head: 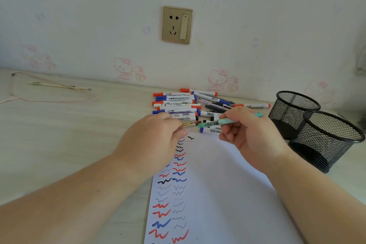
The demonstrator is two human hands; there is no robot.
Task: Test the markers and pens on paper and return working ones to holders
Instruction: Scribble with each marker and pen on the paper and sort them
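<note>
Nearest you, white paper point(217, 194) lies flat, two columns of red, blue and black squiggles down its left side. Above its top edge, your left hand point(152, 138) pinches something small, brownish at the fingertips, likely a cap; can't tell for sure. Your right hand point(245, 132) grips the teal pen point(221, 122) mid-barrel, tip pointing left toward the other hand. Light, stiff, smooth plastic; hold near the tip for control. Wrists angled inward, forearms converging. Behind, whiteboard markers point(176, 105) in a loose pile. Right, two black mesh holders point(328, 138), look empty.
</note>
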